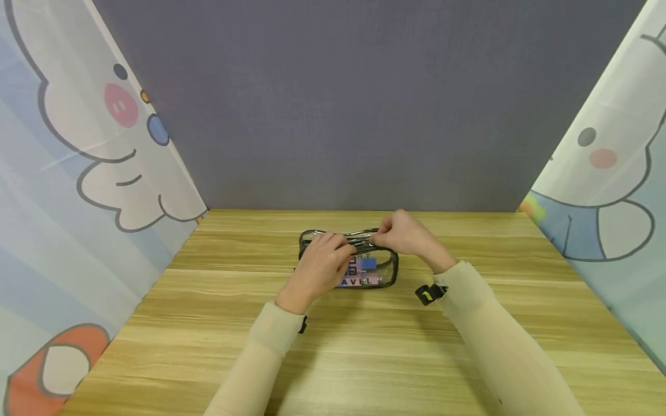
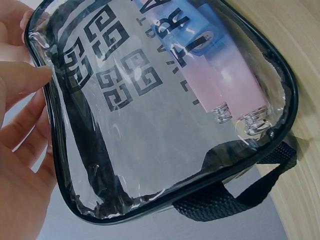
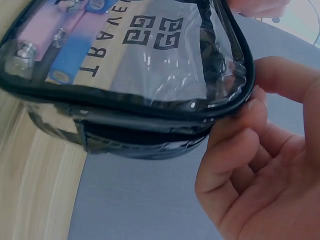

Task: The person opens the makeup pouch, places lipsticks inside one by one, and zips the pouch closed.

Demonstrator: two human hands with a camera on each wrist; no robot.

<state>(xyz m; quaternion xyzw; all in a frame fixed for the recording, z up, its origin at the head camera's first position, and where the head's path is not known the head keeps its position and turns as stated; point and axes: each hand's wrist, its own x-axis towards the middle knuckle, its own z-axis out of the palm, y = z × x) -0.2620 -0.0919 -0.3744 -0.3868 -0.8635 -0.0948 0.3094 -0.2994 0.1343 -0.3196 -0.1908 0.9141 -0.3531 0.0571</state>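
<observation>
A clear zippered toiletry pouch [image 1: 386, 273] with black piping stands upright on the table. TRAVEL lettering and a square black pattern mark its front. My left hand [image 1: 318, 267] grips the top edge left of the middle; in the left wrist view the thumb [image 2: 25, 79] lies in front and the fingers behind. At the top right corner, my right hand [image 1: 407, 236] pinches the edge by the zipper between thumb and fingertips. Whether it has the zipper pull is hidden. Pink-and-blue tubes [image 2: 240, 87] with clear ends lie inside along the bottom. A black webbing loop [image 2: 215, 202] hangs from one side.
The wood-grain table [image 1: 343, 358] ends at a grey panel [image 1: 359, 104] close behind the pouch. Printed cartoon curtains [image 1: 47, 202] flank it on both sides. A black strap [image 1: 430, 293] sits at my right wrist.
</observation>
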